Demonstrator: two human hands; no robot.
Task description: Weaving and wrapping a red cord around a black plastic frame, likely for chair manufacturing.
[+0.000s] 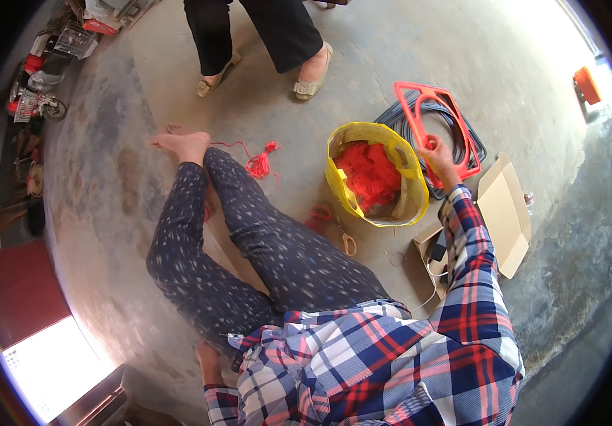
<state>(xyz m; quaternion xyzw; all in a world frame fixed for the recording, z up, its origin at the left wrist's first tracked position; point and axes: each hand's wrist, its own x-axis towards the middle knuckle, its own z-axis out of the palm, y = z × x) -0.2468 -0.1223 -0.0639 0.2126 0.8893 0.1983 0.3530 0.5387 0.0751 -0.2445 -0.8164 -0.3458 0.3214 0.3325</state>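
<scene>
Sleeve (478, 241) of blue, red and white check covers the right arm (451, 202), stretched in the head view from the near right toward the far side. At its end the right hand (437, 153) is wrapped firmly around the left side of a red frame (407, 110), just right of a yellow bag (415, 186). The frame is over a dark grey coil (389, 115); whether the two touch, I cannot tell. Red string (370, 174) fills much of the bag. Low at the near left, beside the left thigh, is the left hand (209, 363), partly hidden by clothing; I cannot tell whether its grip is spread or pressed together. Scissors (349, 245) lie just on the near side of the bag, and an open cardboard box (506, 213) is to the right, beside the right arm. Farther left, near a bare foot (184, 144), lies a red string bundle (259, 166). A standing person (277, 35) in black trousers is at the far side.
</scene>
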